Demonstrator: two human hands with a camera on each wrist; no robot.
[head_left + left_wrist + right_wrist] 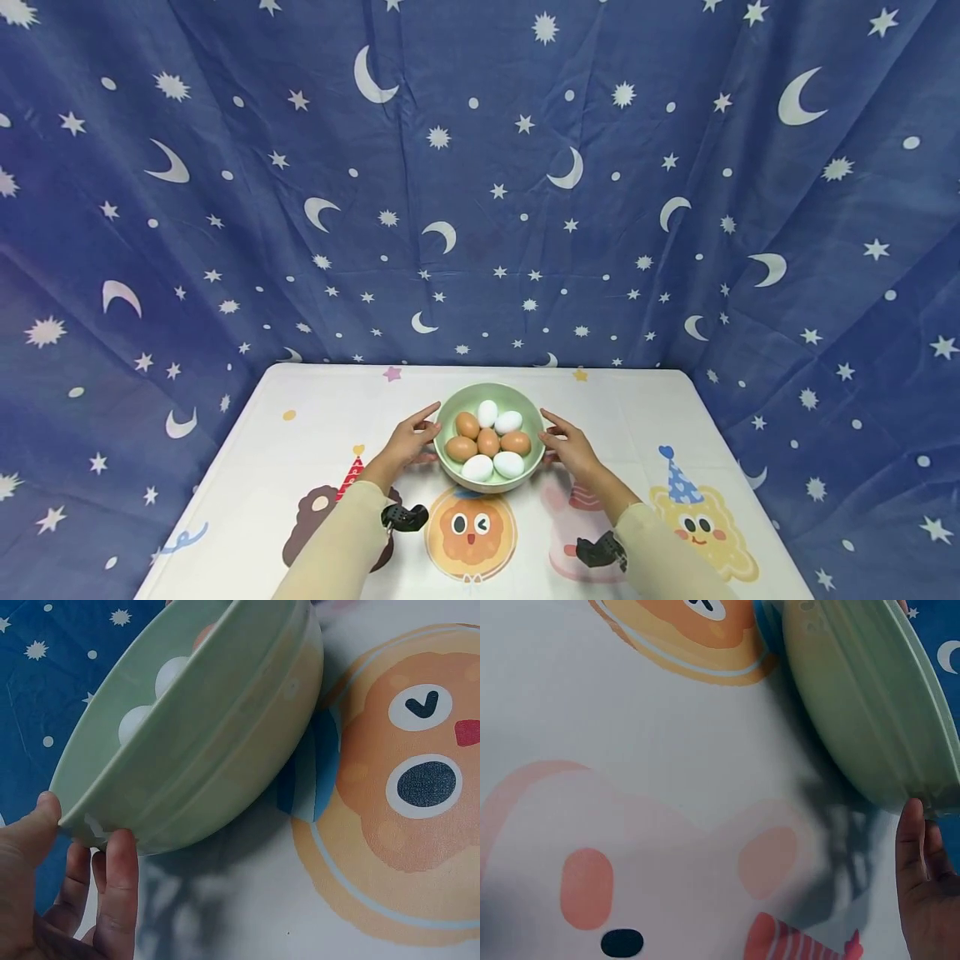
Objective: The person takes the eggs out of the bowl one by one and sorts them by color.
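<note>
A light green bowl (491, 486) is near the middle of the table, with several brown eggs (488, 442) and several white eggs (508, 464) inside. My left hand (406, 439) holds its left side. In the left wrist view, the thumb (46, 810) is at the rim and the other fingers (120, 877) touch the outer wall. On the opposite side, my right hand (572, 448) holds the bowl, its fingertips (911, 810) against the outer wall in the right wrist view. Whether the bowl's base touches the table cannot be seen.
The white table (315, 417) has a cartoon-printed cover, including an orange face (471, 537) in front of the bowl. A blue curtain (480, 233) with moons and stars hangs behind and at both sides. A black wrist device (405, 517) sits on each sleeve.
</note>
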